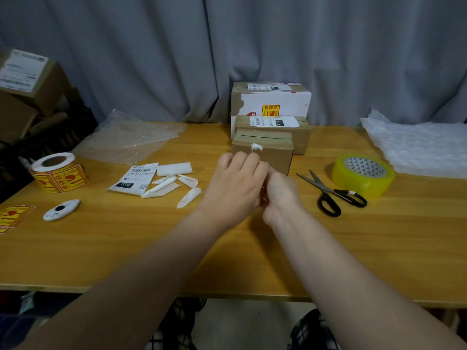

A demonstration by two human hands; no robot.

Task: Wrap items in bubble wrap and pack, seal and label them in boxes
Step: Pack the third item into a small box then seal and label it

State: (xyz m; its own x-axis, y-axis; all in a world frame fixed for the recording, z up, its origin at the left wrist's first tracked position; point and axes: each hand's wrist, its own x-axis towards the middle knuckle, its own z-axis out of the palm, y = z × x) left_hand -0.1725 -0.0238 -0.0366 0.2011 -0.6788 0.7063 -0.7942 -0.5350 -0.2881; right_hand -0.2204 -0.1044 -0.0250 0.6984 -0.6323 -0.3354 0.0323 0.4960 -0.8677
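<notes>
Clearly, shipping label [134,178] on the table [101,248] reads "010".

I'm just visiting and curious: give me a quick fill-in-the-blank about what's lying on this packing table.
1. The steel scissors have ____ handles.
2. Right of them sits a roll of ____ packing tape.
3. The roll of yellow warning stickers stands on the ____ side of the wooden table.
Missing words: black; yellow; left.

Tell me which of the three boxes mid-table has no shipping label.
The smallest brown box, frontmost; the middle box and the white box behind it each carry a label on top.
</notes>
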